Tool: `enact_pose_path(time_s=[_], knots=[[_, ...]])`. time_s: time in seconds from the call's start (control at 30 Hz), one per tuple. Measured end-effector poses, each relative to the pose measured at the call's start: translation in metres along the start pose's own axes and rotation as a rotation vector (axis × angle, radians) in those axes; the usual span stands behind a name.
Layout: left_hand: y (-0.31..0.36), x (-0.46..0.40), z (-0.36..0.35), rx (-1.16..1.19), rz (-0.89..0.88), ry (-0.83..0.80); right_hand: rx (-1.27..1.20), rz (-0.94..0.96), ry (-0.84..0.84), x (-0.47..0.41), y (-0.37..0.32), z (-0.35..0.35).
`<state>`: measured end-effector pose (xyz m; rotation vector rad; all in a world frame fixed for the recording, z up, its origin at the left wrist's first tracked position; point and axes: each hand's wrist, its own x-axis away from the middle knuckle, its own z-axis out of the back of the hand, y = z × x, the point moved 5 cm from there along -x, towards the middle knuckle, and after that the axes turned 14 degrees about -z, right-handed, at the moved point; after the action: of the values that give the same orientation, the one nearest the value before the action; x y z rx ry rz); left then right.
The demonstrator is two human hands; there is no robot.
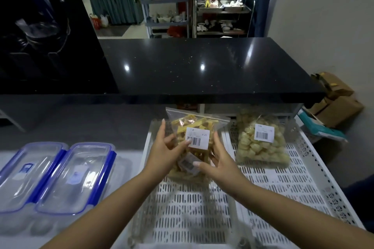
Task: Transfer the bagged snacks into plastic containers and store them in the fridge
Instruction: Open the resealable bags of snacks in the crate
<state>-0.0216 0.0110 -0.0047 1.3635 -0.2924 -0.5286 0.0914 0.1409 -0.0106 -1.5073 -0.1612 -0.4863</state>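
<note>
Fingers [187, 143] first: the left hand [162, 147] has its fingers spread and pressed against the left side and front of the bag of yellow stick snacks [194, 143], and the right hand [217, 160] cups the other side, thumb across the lower front. So both hands are only partly open, holding the bag between them rather than wrapped tight around it. The bag looks tipped up off the white perforated tray [263, 198], though its bottom end may be touching, hard to say. The zip strip along the top looks sealed as far as I can tell.

Just beside it, to the right on the same tray, the second bag of puffy pale snacks [261, 143] lies flat, nobody touching it.

Over on the left of the tabletop [129, 159] sit two clear plastic containers [54, 178] with blue clips, side by side, lids on, and they look empty to me.

So honestly this is right at the start. Nothing's been poured, neither container is opened, both bags are full. Left to do: open a bag, unclip a lid, fill, repeat, then the fridge, which I can't spot anywhere in view.
</note>
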Motion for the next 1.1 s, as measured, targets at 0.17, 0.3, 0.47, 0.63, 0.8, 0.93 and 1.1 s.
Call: enact_pose_path(time_s=[0.17,0.3,0.47,0.63,0.8,0.93,1.1], knots=[[-0.006,-0.002,0.019,0.063,0.048,0.026,0.053,-0.017,0.005,0.015,0.002,-0.020],[-0.007,-0.006,0.028,0.049,0.037,0.029,0.195,0.021,0.076,0.025,-0.013,-0.015],[-0.001,-0.007,0.031,0.006,-0.007,0.004,0.481,0.192,0.477,0.034,-0.046,0.026],[0.002,-0.002,0.030,-0.016,-0.045,-0.019,0.718,0.377,0.611,0.018,-0.092,0.043],[-0.001,0.001,0.033,-0.003,-0.045,-0.013,1.002,0.209,0.404,-0.017,-0.109,0.017],[0.000,0.005,0.035,-0.030,-0.058,-0.017,1.064,0.201,0.378,-0.026,-0.117,0.010],[0.003,0.009,0.037,-0.115,-0.079,-0.034,0.981,0.149,0.324,-0.030,-0.114,0.012]])
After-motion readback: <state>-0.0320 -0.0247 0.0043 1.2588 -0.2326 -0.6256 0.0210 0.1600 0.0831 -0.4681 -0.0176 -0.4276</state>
